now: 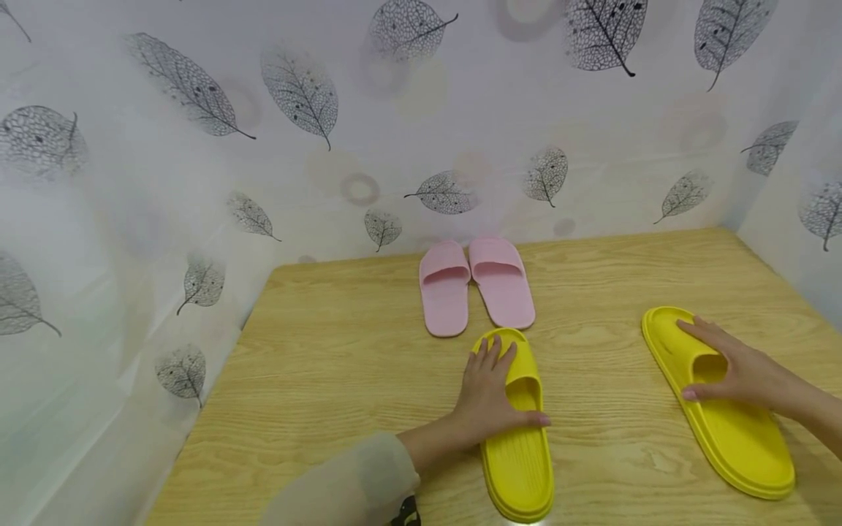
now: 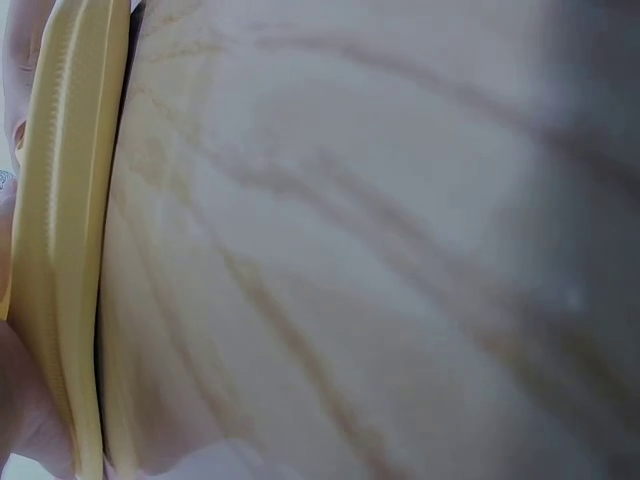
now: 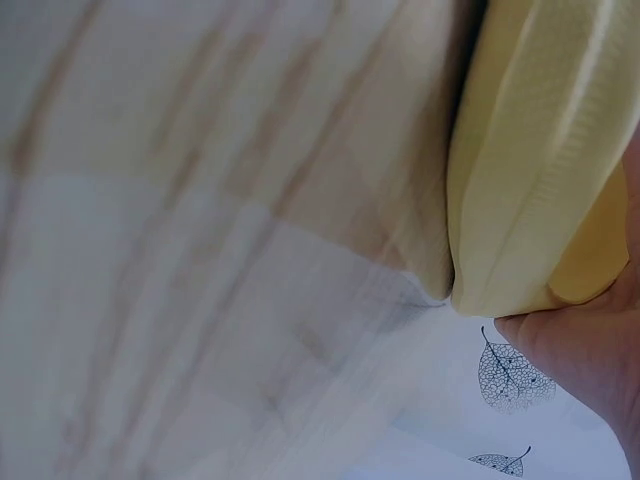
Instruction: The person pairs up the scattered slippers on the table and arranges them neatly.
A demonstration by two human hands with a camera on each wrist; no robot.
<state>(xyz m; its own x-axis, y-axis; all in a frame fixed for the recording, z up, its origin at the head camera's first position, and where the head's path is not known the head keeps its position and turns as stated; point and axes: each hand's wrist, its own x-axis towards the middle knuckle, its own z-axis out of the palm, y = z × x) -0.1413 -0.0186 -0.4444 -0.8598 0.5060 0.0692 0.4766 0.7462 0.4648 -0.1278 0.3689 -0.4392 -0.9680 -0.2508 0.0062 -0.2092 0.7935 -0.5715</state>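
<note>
Two yellow slippers lie apart on the wooden table. My left hand (image 1: 487,403) grips the middle yellow slipper (image 1: 522,475), fingers spread over its strap and thumb across to its right edge. Over at the right, my right hand (image 1: 743,372) holds the other yellow slipper (image 1: 750,446), which is angled with its toe to the upper left. Its fingers reach over the strap and its thumb lies by the left edge. In the left wrist view the slipper's side (image 2: 70,230) stands beside the hand; the right wrist view shows the other slipper's side (image 3: 520,170) with the thumb close against it.
A pair of pink slippers, left one (image 1: 445,303) and right one (image 1: 506,296), stands at the back of the table (image 1: 316,380), just beyond the middle yellow slipper's toe. A leaf-patterned white curtain (image 1: 316,197) encloses the back and sides.
</note>
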